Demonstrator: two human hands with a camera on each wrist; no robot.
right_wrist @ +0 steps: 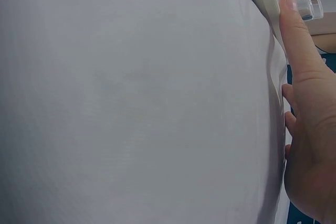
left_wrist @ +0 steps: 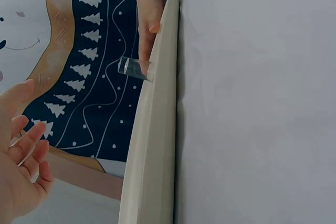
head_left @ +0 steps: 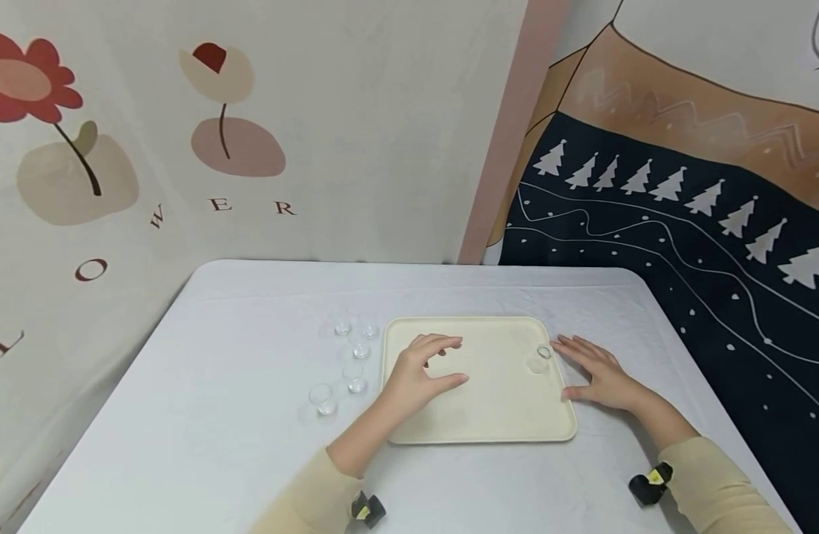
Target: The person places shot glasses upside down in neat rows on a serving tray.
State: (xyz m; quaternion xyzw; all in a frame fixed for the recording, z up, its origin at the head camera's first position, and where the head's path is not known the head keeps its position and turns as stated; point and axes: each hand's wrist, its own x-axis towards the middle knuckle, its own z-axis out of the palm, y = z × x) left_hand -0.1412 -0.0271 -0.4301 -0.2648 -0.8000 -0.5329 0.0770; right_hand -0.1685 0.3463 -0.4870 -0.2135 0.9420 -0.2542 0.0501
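Observation:
A cream rectangular tray (head_left: pixel 479 419) lies on the white-covered table. Near its right edge a small clear shot glass (head_left: pixel 537 364) stands upside down, thick base uppermost; the left wrist view also shows this glass (left_wrist: pixel 135 68) from the side. Over the tray's left part hovers my left hand (head_left: pixel 412 378), thumb and fingers spread apart with nothing between them. My right hand (head_left: pixel 599 378) is at the tray's right rim, its fingers extended and thumb on the edge, close beside the glass. In the right wrist view the thumb (right_wrist: pixel 299 40) overlaps the glass.
Several more clear shot glasses stand left of the tray, among them a front one (head_left: pixel 324 405), a second (head_left: pixel 355 382) and a third (head_left: pixel 360 348). Behind the table (head_left: pixel 182 415) hang a flower-printed cloth (head_left: pixel 383 148) and a dark cloth with tree prints (head_left: pixel 703 297).

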